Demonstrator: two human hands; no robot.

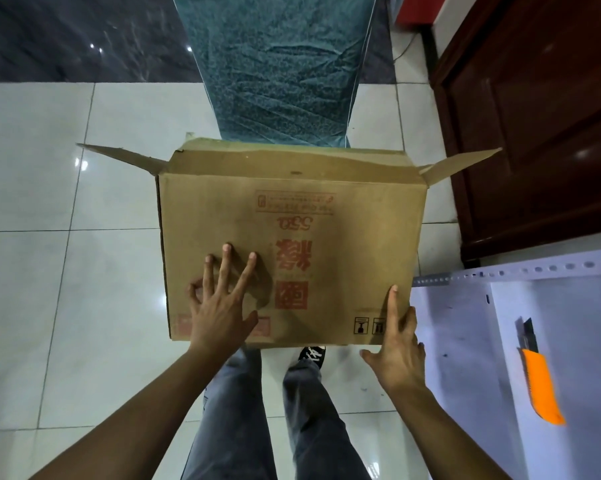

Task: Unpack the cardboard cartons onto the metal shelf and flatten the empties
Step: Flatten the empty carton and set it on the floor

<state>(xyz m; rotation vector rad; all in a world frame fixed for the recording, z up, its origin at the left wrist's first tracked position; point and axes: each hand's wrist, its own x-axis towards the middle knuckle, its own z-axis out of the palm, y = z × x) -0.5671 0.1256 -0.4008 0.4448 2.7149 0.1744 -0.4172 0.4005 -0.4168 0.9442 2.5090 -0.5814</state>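
Fingers [227, 268] straight and holding nothing, left hand [219, 317] and right hand [401, 355] should press the centre-frame brown cardboard carton [344, 233] down evenly.

What the carton [292, 244] holds is hidden; the metal shelf [465, 323] is cut off at right

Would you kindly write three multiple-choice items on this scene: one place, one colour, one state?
1. Where does the knife lie? A on the shelf; B on the floor; C in a drawer.
2. What colour is its handle? A blue; B orange; C green.
3. How are the carton's end flaps? A taped shut; B cut off; C open.
Answers: 1 A, it rests on the white shelf at the right; 2 B, the handle is bright orange; 3 C, both flaps stick outward.
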